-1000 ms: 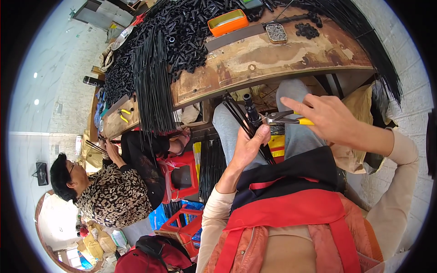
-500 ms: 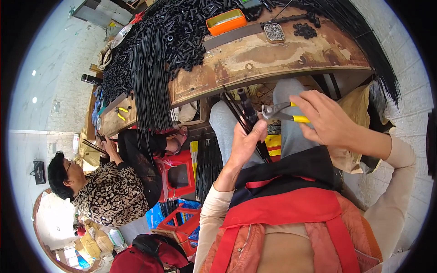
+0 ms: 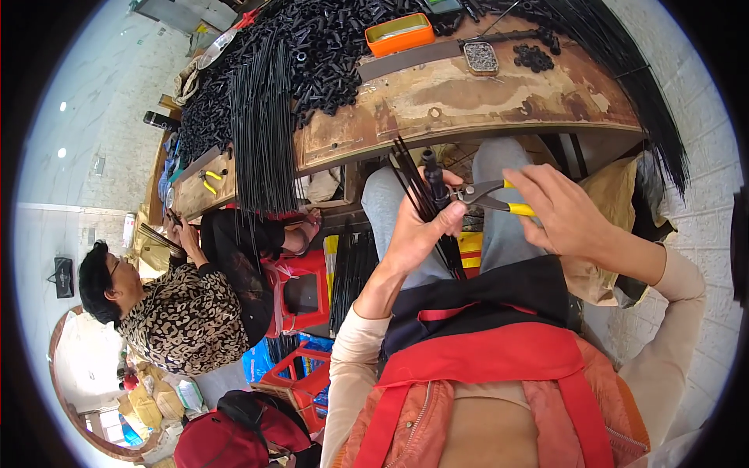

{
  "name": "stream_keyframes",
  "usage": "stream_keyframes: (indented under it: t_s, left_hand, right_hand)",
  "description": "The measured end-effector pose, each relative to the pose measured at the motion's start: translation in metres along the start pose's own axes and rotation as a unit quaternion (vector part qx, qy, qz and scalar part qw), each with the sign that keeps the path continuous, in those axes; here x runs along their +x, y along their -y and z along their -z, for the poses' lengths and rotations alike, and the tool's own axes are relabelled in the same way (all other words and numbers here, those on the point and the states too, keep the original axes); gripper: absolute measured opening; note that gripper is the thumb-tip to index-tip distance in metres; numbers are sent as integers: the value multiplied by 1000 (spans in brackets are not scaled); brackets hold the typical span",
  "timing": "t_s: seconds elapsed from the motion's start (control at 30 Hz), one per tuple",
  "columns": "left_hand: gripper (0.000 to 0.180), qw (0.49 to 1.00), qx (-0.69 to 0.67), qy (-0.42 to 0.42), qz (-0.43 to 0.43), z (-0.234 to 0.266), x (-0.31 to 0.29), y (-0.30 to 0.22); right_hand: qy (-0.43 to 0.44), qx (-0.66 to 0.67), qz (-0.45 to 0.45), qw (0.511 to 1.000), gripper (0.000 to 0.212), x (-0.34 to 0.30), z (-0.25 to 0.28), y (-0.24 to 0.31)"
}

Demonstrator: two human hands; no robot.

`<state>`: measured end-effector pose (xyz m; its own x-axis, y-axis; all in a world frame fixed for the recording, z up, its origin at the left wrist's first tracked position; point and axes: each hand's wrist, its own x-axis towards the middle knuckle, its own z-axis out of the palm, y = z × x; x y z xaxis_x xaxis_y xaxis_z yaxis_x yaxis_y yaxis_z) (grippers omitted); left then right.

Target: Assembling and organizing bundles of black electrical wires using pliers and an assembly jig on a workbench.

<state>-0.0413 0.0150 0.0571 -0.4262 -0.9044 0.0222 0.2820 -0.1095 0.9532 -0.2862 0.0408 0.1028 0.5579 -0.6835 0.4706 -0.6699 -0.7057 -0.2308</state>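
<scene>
My left hand (image 3: 416, 240) is closed around a bundle of thin black rods (image 3: 412, 179) and a black tubular plastic fitting (image 3: 436, 181), held upright over my lap. In my right hand (image 3: 568, 212) is a pair of end-cutting pincers (image 3: 485, 195) with dark metal jaws and yellow handles. The jaws meet the side of the fitting, close to my left thumb. Whatever lies between the jaws is too small to make out. My left palm and fingers hide the middle of the rods.
Ahead stands a worn wooden table (image 3: 437, 101) with a heap of black plastic fittings (image 3: 331, 62), hanging black rods (image 3: 261, 132), an orange box (image 3: 399, 35) and a tin of small metal pieces (image 3: 480, 58). At left sits a co-worker (image 3: 183, 320), near yellow-handled pliers (image 3: 209, 182) and a red stool (image 3: 308, 292).
Both hands have shifted slightly right. The pincers' jaws have come up against the fitting, where a small gap showed before. The surroundings have slid a little with the camera.
</scene>
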Motion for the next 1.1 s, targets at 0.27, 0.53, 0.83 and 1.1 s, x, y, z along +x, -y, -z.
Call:
stream_keyframes:
  t_s: [0.27,0.53,0.83,1.1]
  left_hand:
    - [44,993,-33,104,39,8,-1,4]
    - [36,1000,-16,2,13,4,2,3]
    - [49,997,-12,64,33,18,-3,5]
    - [44,997,-3,81,19,11,-3,3]
  right_hand:
    - [414,512,-379,650,45,20,29,10]
    - [105,29,-14,994,43,8,11,0]
    - [374,483,-324,722,40,17,19,10]
    - [446,520,-413,600,32,25,19,0]
